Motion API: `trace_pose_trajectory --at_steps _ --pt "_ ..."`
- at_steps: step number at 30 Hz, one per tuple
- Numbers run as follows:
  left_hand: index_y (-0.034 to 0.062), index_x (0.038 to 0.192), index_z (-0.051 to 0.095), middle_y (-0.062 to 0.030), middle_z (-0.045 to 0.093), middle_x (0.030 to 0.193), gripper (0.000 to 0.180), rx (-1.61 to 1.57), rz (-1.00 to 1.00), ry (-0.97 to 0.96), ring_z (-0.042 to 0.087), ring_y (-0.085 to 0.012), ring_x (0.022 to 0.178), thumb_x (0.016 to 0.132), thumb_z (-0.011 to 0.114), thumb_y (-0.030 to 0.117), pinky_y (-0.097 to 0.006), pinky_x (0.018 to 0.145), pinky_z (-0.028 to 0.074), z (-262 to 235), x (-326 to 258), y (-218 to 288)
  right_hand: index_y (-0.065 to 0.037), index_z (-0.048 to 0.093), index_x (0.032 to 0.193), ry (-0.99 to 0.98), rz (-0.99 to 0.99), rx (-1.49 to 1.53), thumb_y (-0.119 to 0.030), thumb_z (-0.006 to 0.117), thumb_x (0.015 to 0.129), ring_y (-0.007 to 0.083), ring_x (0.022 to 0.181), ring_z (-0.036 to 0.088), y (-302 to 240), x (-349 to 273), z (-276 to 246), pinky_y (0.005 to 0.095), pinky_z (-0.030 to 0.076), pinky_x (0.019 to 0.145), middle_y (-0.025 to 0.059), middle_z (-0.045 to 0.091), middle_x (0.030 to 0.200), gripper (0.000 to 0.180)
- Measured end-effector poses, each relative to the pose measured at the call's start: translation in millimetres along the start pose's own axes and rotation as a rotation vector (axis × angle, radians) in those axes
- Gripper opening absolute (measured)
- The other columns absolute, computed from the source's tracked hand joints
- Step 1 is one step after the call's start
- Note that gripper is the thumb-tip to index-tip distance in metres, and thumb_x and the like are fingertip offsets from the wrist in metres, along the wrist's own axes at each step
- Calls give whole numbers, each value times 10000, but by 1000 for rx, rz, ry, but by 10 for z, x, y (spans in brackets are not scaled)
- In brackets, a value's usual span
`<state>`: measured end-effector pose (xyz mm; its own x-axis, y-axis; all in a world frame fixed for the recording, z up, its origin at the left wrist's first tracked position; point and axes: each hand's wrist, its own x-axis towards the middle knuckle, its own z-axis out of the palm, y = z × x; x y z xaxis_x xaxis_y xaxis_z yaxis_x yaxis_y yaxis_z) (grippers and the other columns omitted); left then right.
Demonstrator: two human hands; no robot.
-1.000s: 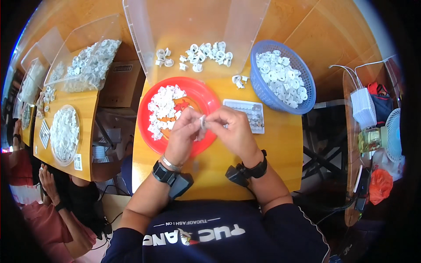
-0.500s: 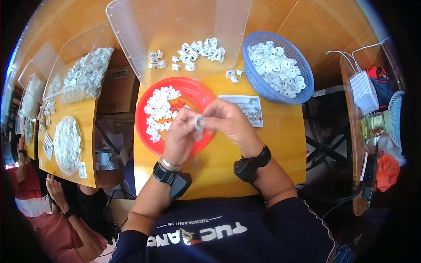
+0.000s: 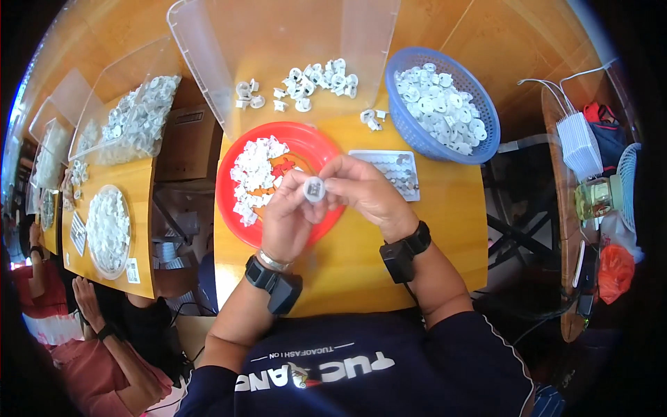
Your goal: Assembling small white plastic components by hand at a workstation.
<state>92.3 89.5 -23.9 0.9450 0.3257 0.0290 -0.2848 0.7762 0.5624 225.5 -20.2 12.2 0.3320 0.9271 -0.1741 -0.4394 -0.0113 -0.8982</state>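
My left hand (image 3: 288, 219) and my right hand (image 3: 365, 194) meet over the right side of a red plate (image 3: 240, 229). Together they pinch a small white round plastic part (image 3: 315, 188) between the fingertips. The plate carries a heap of small white parts (image 3: 253, 177) on its left half. Just right of my right hand lies a small clear tray of metal pieces (image 3: 392, 170). Both wrists wear black bands.
A blue basket (image 3: 486, 139) of white round parts stands at the back right. A clear bin (image 3: 201, 62) holds more white parts at the back. To the left are another table (image 3: 142, 201) with parts and a second person's hand (image 3: 87, 299).
The camera view has shifted slightly, so the plate and basket sit a little differently in frame. My hands stay together over the plate, still working the same white part.
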Motion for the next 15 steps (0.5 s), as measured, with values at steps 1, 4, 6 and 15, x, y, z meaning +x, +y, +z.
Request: trace_pose_trajectory --at_steps 1,4,6,15 --pt "55 1042 515 -65 621 951 173 -29 1 -6 613 -127 824 928 554 180 -225 693 478 17 -1 9 -55 578 936 -15 -18 40 -110 654 853 67 637 557 0 -2 14 190 449 607 -1 614 774 126" --pt "50 1044 515 -68 618 959 180 -63 -3 4 613 -132 825 927 555 181 -227 694 477 30 -7 17 -51 579 941 16 -3 -9 -100 649 850 70 655 563 -21 -8 37 191 450 611 3 616 781 125" --pt "49 1042 515 -69 618 962 181 -67 -10 19 612 -134 827 926 555 183 -228 688 474 65 -10 24 -46 576 944 20 -8 -21 -91 646 847 75 657 566 -19 -13 51 193 452 613 8 617 783 127" --pt "81 968 503 -18 553 825 119 293 53 109 528 -106 682 940 504 196 -238 607 428 158 -29 -26 -29 552 992 27 -28 -120 -102 649 845 136 738 636 -21 -27 31 233 475 642 76 642 833 190"
